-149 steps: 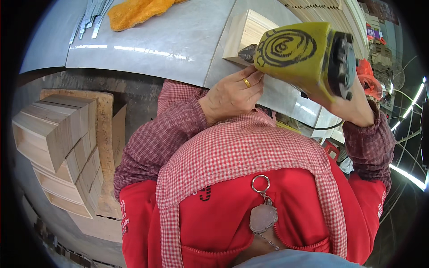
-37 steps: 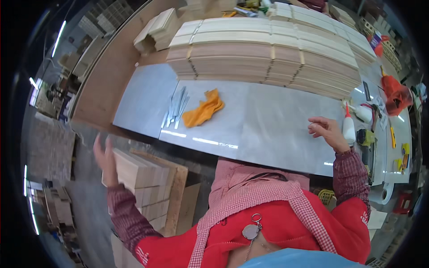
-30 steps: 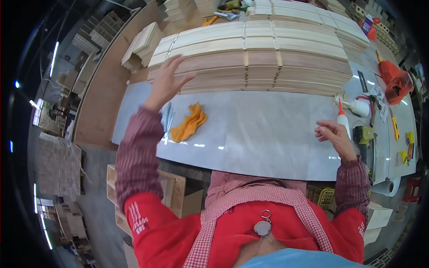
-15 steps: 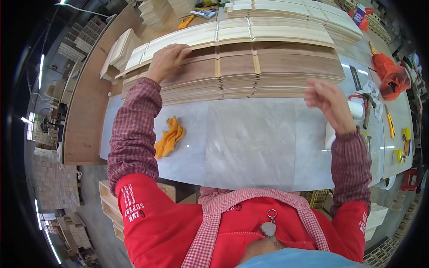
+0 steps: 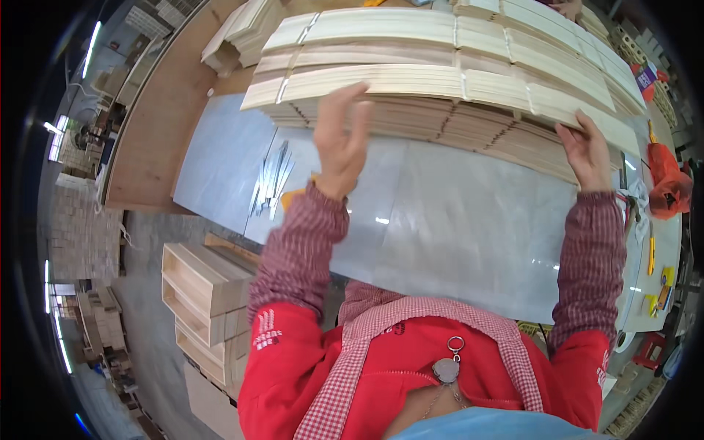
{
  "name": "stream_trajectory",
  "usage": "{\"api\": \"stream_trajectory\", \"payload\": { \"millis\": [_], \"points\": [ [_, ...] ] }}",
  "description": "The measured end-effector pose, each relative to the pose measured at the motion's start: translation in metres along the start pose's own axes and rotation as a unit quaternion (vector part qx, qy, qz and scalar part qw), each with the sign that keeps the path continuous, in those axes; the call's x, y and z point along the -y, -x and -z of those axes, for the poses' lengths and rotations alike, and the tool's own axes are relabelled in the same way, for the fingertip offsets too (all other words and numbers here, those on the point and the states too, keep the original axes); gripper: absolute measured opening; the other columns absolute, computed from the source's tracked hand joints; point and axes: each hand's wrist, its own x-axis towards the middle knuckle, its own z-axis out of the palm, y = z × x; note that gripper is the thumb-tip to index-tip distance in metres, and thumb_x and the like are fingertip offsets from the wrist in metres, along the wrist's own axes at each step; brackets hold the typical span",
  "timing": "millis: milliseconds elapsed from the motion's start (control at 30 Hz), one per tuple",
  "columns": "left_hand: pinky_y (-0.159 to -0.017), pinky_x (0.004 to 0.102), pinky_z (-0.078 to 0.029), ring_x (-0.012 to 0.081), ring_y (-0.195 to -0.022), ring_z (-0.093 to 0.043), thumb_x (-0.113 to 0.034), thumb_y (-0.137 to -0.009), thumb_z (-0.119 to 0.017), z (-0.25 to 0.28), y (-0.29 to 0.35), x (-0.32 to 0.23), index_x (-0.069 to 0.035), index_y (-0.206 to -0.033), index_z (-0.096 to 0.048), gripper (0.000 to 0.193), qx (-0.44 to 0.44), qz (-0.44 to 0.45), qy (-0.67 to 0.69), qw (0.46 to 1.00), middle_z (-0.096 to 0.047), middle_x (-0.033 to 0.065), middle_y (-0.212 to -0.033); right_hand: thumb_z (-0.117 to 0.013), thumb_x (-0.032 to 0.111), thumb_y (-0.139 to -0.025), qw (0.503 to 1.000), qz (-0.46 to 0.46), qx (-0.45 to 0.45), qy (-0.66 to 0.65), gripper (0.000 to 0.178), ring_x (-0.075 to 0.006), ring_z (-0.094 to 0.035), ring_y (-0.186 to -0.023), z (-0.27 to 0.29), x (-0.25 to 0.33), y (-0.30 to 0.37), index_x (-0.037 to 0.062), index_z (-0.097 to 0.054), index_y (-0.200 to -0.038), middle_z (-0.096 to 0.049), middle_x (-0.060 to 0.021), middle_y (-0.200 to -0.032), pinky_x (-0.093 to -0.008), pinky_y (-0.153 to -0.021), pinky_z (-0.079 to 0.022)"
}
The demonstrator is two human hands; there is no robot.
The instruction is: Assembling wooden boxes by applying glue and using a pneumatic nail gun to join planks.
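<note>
A long stack of thin grooved wooden boards (image 5: 411, 79) lies across the table, pale on top and browner along its front side. At its right part, my right hand (image 5: 589, 154) has thumb and fingers closed on the front edge of a top wooden board. My left hand (image 5: 339, 147), smeared by motion, is raised before the left part of the stack. Its fingers are apart and nothing shows in them. Beside the left forearm lies a fan of thin shiny strips (image 5: 271, 180). An orange cloth (image 5: 292, 198) is mostly hidden behind that sleeve.
More boards (image 5: 543, 33) are piled behind. A brown wooden panel (image 5: 158, 121) edges the table's left side. At right are a red plastic bag (image 5: 669, 183) and a yellow cutter (image 5: 651, 255). Open wooden boxes (image 5: 205, 293) are stacked on the floor at left.
The view has swung. My left hand has come off the stack's edge toward me, while the right has reached a board's edge. Another pale row shows along the front; the shiny strips have come into sight.
</note>
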Motion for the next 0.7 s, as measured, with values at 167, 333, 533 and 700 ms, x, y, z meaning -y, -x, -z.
{"api": "stream_trajectory", "payload": {
  "millis": [167,333,533,700],
  "points": [
    [-0.084,0.0329,-0.049,0.0213,-0.092,-0.059,-0.029,-0.097,-0.049,0.053,0.061,0.008,-0.002,-0.113,-0.052,0.031,-0.293,0.570,0.478,0.600,-0.059,0.0109,-0.104,-0.061,0.001,-0.083,0.998,0.052,-0.029,-0.018,0.027,-0.0243,-0.063,-0.077,0.031,-0.019,0.080,-0.0090,-0.053,-0.107,-0.061,-0.0176,-0.096,-0.0355,-0.075,-0.058],
    [-0.091,0.0331,-0.048,0.0219,-0.104,-0.055,-0.029,-0.098,-0.043,0.094,0.092,0.015,-0.001,-0.126,-0.041,0.040,-0.258,0.554,0.484,0.626,-0.053,0.0156,-0.113,-0.061,0.001,-0.083,0.991,0.088,-0.094,-0.041,0.025,-0.0232,-0.063,-0.076,0.096,-0.050,0.159,-0.0082,-0.055,-0.106,-0.062,-0.0153,-0.096,-0.0339,-0.072,-0.058],
    [-0.088,0.0302,-0.051,0.0208,-0.098,-0.058,-0.012,-0.095,-0.048,0.112,0.165,0.003,0.006,-0.120,-0.043,0.031,-0.195,0.681,0.384,0.592,-0.055,0.0166,-0.111,-0.060,0.003,-0.085,0.993,0.051,-0.101,0.034,0.024,-0.0217,-0.064,-0.074,0.165,-0.094,0.192,-0.0102,-0.055,-0.104,-0.063,-0.0150,-0.090,-0.0311,-0.068,-0.057],
    [-0.082,0.0280,-0.052,0.0198,-0.093,-0.061,-0.011,-0.095,-0.049,0.111,0.189,-0.004,0.006,-0.118,-0.045,0.029,-0.174,0.696,0.379,0.584,-0.058,0.0158,-0.109,-0.061,0.005,-0.085,0.991,0.036,-0.104,0.080,0.023,-0.0209,-0.064,-0.074,0.177,-0.108,0.194,-0.0116,-0.055,-0.101,-0.063,-0.0159,-0.088,-0.0301,-0.067,-0.058]
  ]
}}
